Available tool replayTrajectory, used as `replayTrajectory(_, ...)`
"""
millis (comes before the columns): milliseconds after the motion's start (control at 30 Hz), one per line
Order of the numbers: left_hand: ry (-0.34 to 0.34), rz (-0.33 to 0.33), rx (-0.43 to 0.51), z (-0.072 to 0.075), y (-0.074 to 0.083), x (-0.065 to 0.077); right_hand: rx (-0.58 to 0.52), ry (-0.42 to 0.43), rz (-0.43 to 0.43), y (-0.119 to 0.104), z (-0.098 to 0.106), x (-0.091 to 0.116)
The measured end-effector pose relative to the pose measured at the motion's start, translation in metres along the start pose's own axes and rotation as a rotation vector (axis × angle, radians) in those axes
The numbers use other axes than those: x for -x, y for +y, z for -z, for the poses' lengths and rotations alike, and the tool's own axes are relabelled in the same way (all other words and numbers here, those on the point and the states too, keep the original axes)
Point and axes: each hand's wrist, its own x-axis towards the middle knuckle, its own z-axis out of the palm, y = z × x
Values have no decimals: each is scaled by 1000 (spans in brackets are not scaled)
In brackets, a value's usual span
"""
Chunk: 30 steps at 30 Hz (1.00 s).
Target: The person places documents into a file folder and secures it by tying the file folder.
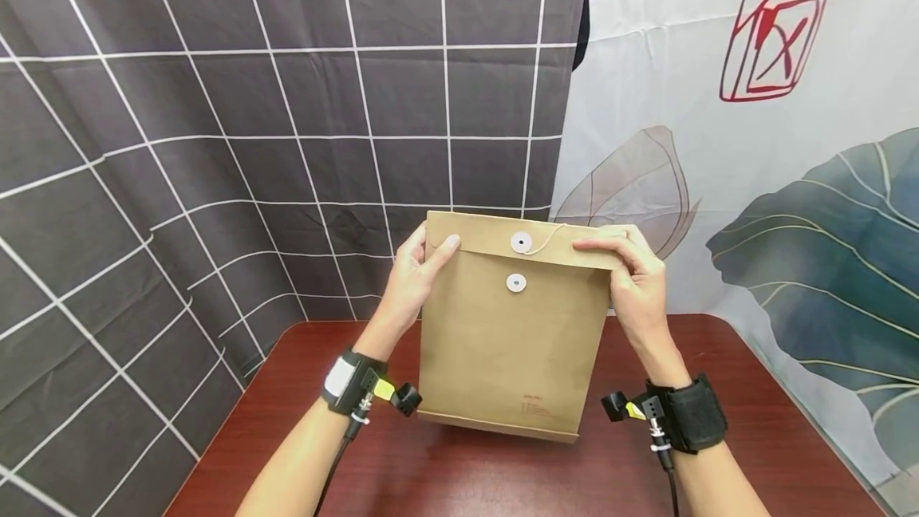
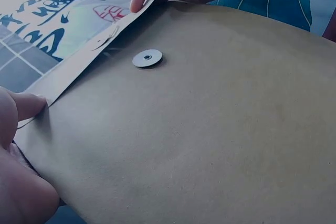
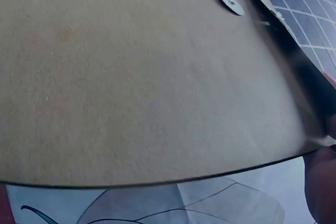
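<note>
A brown kraft paper string-tie envelope (image 1: 513,341) is held up over the table, its front toward me and its lower edge tilted down to the right. My left hand (image 1: 411,282) pinches the upper left corner, thumb lying on the front. At the upper right corner my right hand (image 1: 637,282) grips the edge, its index finger stretched along the flap (image 1: 477,232). On the flap sits a white button disc (image 1: 521,242) with a pale string (image 1: 549,238). Below it a second disc (image 1: 515,283) is fixed to the body. The flap stands slightly off the body in the left wrist view.
Beneath the envelope is a reddish-brown table (image 1: 301,397) with rounded far corners. Behind it hang a dark grey cloth with a white grid (image 1: 316,174) and a white cloth printed with leaves (image 1: 826,262). Each wrist wears a strapped camera with a cable.
</note>
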Motion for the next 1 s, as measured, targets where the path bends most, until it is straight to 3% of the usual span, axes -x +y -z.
replayTrajectory(267, 6, -30, -5, 2, -1, 1, 27, -90, -30, -2, 4, -2)
replayTrajectory(467, 14, -48, 2, 2, 0, 1, 103, -90, -25, -8, 4, -6)
replayTrajectory(567, 27, -57, -5, 2, 3, 1, 172, -45, 25, -10, 4, -8)
replayTrajectory(700, 38, -95, -75, -2, 22, 6, 265, 58, 155, -7, 2, -12)
replayTrajectory(767, 28, -126, -127, -5, 33, 8, 285, 58, 233, -5, 0, -15)
replayTrajectory(867, -1, -186, -204, -9, 43, 9, 310, -44, 329, -7, -5, -18)
replayTrajectory(1000, -32, -282, -304, -15, 48, 8, 344, -206, 334, -13, -12, -18)
